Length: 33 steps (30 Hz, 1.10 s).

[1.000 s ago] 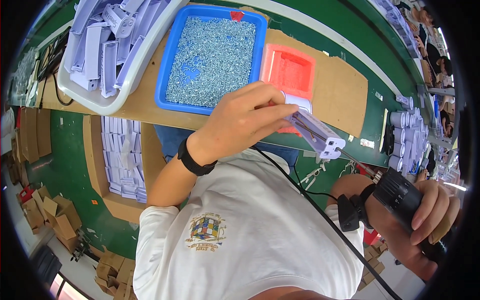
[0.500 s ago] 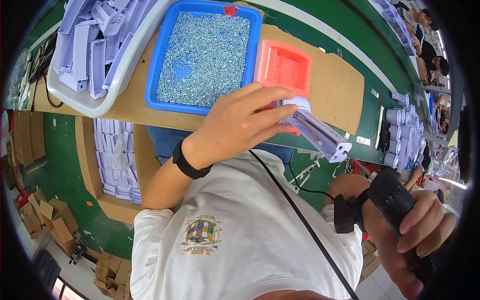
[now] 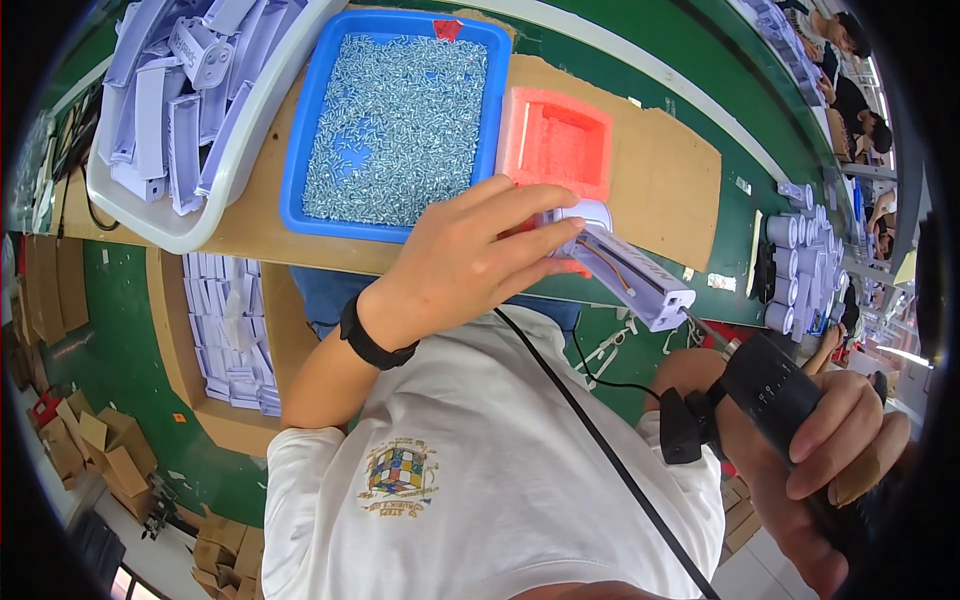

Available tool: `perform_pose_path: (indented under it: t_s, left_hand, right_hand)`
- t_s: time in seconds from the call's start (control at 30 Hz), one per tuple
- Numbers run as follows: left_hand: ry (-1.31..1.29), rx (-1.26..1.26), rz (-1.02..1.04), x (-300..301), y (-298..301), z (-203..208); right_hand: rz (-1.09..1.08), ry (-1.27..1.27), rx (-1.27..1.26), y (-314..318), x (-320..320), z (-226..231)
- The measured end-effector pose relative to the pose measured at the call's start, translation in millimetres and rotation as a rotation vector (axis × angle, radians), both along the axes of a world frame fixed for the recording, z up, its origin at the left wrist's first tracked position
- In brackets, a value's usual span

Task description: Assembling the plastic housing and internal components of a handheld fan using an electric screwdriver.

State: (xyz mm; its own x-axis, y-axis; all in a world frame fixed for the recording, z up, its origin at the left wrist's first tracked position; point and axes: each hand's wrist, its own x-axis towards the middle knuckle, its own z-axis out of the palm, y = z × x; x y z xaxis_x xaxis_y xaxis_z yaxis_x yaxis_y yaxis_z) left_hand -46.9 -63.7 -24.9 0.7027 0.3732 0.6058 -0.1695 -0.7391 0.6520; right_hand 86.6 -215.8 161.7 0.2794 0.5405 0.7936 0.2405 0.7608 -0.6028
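Note:
My left hand [image 3: 480,250] is closed round the rounded end of a pale lilac plastic housing [image 3: 635,280], just in front of a pink foam block with a square hollow [image 3: 555,145]. A thin wire lies inside the housing's open channel. In my right hand [image 3: 845,435] is a black electric screwdriver [image 3: 770,390]. Its metal bit meets the housing's far end, where two small holes show; whether a screw sits on the tip cannot be made out. The lower part of my right hand is dark and partly hidden.
A blue tray of small silver screws [image 3: 295,150] stands left of the foam. Farther left is a white bin [image 3: 225,185] of lilac parts. Cardboard [image 3: 665,180] covers part of the green bench. Lilac cylindrical parts [image 3: 785,265] stand at right; a black cable [image 3: 590,425] crosses my shirt.
The bench items have shifted slightly left and down in the view. The screwdriver has turned a little, its markings showing differently. Both hands keep their hold.

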Motion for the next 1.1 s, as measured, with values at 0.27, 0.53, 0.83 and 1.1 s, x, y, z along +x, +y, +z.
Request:
perform_pose_path:
  t_s: [0.27, 0.53, 0.83, 1.1]
  left_hand:
    - [-0.009, 0.012, 0.013, 0, -2, -2]
    - [-0.022, 0.002, 0.022, 0, -4, -4]
    - [-0.021, -0.017, 0.014, -2, -3, -4]
    - [-0.015, -0.043, 0.001, -2, -1, -6]
  right_hand:
    - [0.017, -0.037, -0.008, 7, 3, -7]
    - [0.037, -0.121, -0.168, -13, 11, -10]
    - [0.076, -0.215, -0.257, -18, 12, -6]
    - [0.045, -0.236, -0.252, -13, 5, -4]
